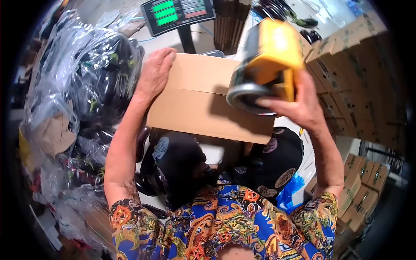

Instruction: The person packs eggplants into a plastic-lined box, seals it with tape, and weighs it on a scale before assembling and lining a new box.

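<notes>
A cardboard box (199, 106) lies across the front of my knees, its two top flaps meeting along a seam. My left hand (157, 71) rests on the box's upper left corner, fingers pressed together over the edge. In my right hand (299, 102) is a yellow and black tape dispenser (275, 47), blurred by motion, with a round metallic rim at its lower end. It hangs over the right part of the box and casts a shadow on the cardboard. Whether it touches the box I cannot tell.
A scale display (178, 13) with green lit panels stands beyond the box. Clear plastic bags of dark eggplants (104, 73) fill the left side. Stacked cartons (355, 73) stand at the right, with more cartons (362, 190) lower down. A blue plastic bag (291, 193) lies beside my right knee.
</notes>
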`<state>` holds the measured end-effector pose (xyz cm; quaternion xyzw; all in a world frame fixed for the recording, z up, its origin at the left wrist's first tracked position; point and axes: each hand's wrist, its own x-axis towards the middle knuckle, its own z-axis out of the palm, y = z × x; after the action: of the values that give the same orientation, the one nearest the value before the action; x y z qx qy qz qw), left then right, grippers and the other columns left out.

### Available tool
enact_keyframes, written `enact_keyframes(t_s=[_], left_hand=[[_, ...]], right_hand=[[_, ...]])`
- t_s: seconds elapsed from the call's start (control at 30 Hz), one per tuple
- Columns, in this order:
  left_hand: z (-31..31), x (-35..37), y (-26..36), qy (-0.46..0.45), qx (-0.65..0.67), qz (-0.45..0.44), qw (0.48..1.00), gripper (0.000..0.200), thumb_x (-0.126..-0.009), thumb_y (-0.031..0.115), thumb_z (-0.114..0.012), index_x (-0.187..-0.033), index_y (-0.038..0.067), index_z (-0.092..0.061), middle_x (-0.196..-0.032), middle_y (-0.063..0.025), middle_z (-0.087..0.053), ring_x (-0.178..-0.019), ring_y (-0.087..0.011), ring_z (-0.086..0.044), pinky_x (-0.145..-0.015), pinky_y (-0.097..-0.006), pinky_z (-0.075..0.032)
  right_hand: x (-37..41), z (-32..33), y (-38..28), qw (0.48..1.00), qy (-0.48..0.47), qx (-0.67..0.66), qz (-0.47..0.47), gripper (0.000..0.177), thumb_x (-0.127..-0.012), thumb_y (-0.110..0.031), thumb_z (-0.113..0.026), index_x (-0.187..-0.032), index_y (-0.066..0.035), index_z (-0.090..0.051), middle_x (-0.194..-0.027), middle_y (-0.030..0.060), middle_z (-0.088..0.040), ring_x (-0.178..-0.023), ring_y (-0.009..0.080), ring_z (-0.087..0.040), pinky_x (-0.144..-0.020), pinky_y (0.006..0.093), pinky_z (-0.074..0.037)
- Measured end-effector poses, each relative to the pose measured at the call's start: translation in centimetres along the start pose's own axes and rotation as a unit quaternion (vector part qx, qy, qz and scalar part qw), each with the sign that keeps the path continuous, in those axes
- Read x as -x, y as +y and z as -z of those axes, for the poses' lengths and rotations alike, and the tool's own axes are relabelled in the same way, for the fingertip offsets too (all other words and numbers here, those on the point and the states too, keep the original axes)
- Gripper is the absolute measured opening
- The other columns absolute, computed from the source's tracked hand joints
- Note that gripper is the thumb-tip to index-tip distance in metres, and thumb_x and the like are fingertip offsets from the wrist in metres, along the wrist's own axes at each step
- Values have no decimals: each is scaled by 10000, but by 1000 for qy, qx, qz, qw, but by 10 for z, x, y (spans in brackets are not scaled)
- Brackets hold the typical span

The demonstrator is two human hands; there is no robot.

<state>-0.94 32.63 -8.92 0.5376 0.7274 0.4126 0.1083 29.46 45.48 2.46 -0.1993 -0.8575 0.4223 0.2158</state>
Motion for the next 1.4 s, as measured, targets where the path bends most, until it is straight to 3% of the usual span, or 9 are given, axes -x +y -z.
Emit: enact_keyframes(t_s=[0.17,0.33,0.5,0.63,0.8,0.9,1.17,1.33,1.4], left_hand=[[-2,4,7,10,-26,-10,1000,248,-992,205,-496,-1104,30,-631,-1044,-180,-622,-988,-354,-590,-904,-371,-455],[10,17,46,179,51,-77,979,386,-948,359,-587,-1054,-10,-633,-916,-161,-635,-853,-284,-605,-788,-378,-492],[27,36,104,-75,422,68,901,443,-917,423,-650,-1055,3,-643,-812,-61,-643,-764,-130,-593,-713,-269,-476],[21,35,104,-124,532,175,819,260,-951,262,-601,-1013,10,-621,-888,-35,-639,-800,-110,-595,-762,-244,-480],[18,43,98,-128,644,214,723,318,-960,332,-584,-1076,37,-613,-939,-50,-640,-884,-111,-616,-745,-255,-494],[19,46,109,-162,573,199,778,351,-964,332,-578,-1143,33,-617,-996,-45,-652,-899,-98,-613,-735,-261,-500],[-8,43,97,-220,587,290,723,236,-947,219,-575,-1060,31,-662,-924,-55,-688,-769,-133,-643,-685,-252,-504],[-13,44,101,-204,609,188,743,398,-897,170,-655,-1219,-24,-525,-940,-72,-638,-839,-133,-623,-780,-281,-517],[-17,45,111,-168,550,119,809,455,-862,170,-712,-1222,-34,-522,-918,-65,-630,-825,-129,-609,-765,-282,-508]], right_hand=[[-21,-18,-7,994,-90,54,38,645,-688,-297,-792,-1195,-26,-499,-923,174,-661,-861,318,-688,-782,374,-527],[-19,-19,-20,991,-100,87,31,605,-689,-276,-803,-1151,-22,-507,-931,157,-651,-849,277,-681,-767,353,-523],[-18,-23,-31,986,-106,131,4,618,-665,-220,-789,-1174,-23,-500,-929,155,-642,-859,292,-675,-783,351,-518],[-15,-24,-31,988,-99,118,4,637,-645,-182,-775,-1188,-17,-485,-943,172,-638,-874,306,-671,-799,357,-514],[-9,-21,-22,989,-94,117,-16,640,-630,-165,-746,-1190,-15,-477,-953,177,-638,-873,312,-662,-806,351,-509],[-11,-22,-23,988,-92,120,-10,639,-621,-170,-735,-1187,-15,-480,-951,167,-638,-849,295,-653,-805,349,-505],[-4,-18,-13,994,-76,61,-57,626,-647,-203,-767,-1166,-3,-482,-938,126,-642,-841,205,-640,-795,324,-510],[8,-7,-14,973,-49,-42,-220,654,-671,-129,-849,-1208,9,-502,-1070,103,-657,-954,181,-646,-835,324,-533],[11,-5,-12,969,-34,-52,-238,611,-657,-123,-858,-1168,12,-550,-1045,93,-662,-924,181,-648,-815,322,-538]])
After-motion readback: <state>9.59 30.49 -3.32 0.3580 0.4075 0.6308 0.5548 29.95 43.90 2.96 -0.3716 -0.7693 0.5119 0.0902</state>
